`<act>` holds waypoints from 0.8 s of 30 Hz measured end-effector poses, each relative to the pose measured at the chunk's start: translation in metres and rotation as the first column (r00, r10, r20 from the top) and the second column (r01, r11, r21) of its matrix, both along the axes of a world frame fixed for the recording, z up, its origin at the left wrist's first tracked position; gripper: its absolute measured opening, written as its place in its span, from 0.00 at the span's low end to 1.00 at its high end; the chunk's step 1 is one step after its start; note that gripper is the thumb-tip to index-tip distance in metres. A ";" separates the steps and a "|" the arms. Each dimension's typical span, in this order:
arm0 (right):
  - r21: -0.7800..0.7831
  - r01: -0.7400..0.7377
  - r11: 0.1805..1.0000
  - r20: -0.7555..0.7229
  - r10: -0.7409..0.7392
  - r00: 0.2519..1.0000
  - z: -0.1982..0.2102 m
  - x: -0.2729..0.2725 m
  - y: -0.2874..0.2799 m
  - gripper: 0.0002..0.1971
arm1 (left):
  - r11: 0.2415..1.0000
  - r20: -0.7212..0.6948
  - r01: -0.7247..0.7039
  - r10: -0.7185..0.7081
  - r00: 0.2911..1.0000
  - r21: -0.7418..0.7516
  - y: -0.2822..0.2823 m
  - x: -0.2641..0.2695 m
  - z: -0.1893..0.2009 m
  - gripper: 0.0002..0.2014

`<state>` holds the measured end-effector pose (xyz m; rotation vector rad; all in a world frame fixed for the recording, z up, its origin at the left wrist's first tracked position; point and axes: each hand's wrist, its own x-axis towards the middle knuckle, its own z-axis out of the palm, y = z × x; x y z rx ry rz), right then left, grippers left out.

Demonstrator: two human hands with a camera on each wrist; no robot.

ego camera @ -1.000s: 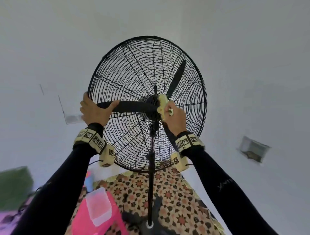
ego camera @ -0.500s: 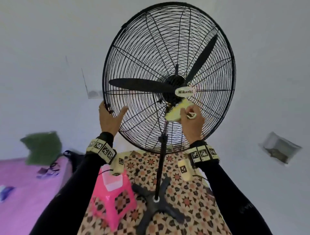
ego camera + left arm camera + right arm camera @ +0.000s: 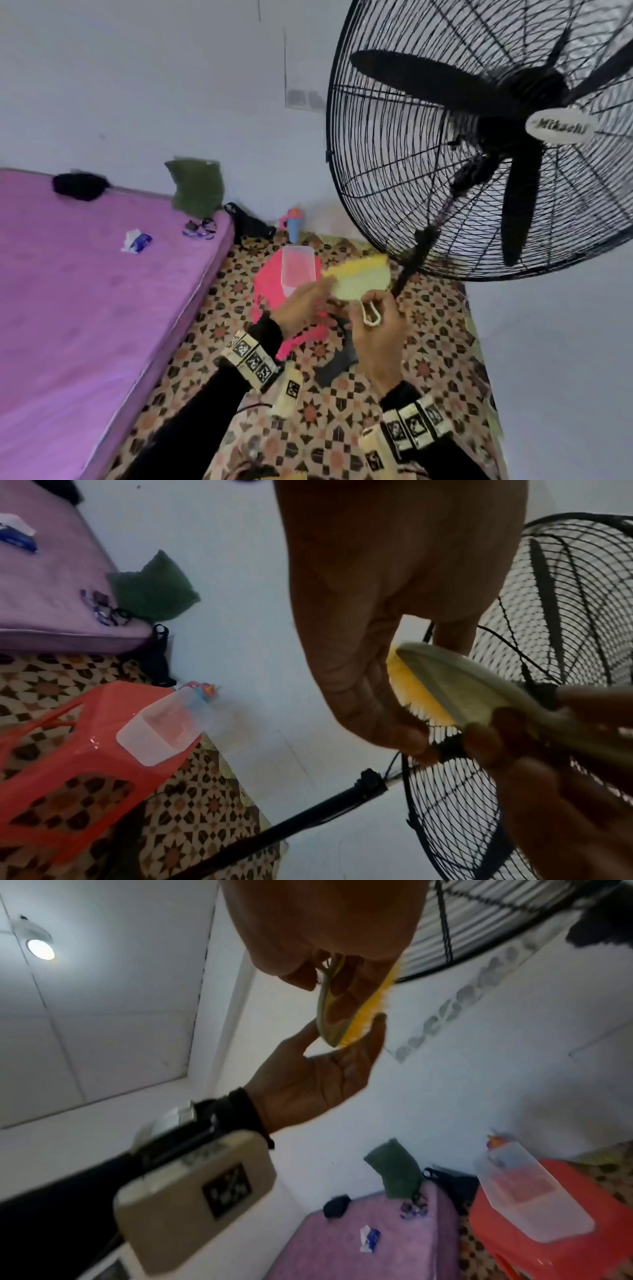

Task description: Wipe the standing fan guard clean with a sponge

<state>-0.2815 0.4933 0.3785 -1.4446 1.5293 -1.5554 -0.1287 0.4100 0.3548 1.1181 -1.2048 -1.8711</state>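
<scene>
Over patterned floor (image 3: 431, 359), hands (image 3: 301, 306) (image 3: 378, 330) hold the sponge (image 3: 363, 279) — yellow fuzz, pale face.

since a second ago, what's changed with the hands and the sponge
The left hand let go of the fan guard rim and dropped below it, now pinching the far end of the sponge. The right hand took the sponge off the guard's centre and lowered it, still gripping it. The fan guard itself stayed put.

Off the fan guard (image 3: 329, 130)
The right hand (image 3: 380, 329) lowered the sponge (image 3: 359, 281); the left hand (image 3: 301, 305) now pinches it just ahead.
</scene>
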 end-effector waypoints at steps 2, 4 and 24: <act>0.083 -0.083 0.993 0.011 0.082 0.997 -0.018 0.020 -0.005 0.04 | 0.998 -0.024 -0.036 0.035 0.999 -0.052 -0.011 0.018 -0.017 0.23; 0.182 -0.103 0.978 0.025 0.100 0.995 -0.038 0.035 -0.018 0.05 | 0.995 0.000 -0.057 0.058 0.998 -0.083 -0.024 0.042 -0.033 0.21; 0.602 0.219 0.768 -0.486 0.134 0.864 -0.243 0.115 -0.300 0.11 | 0.972 0.741 0.203 -0.047 0.670 -0.122 -0.276 0.133 -0.219 0.26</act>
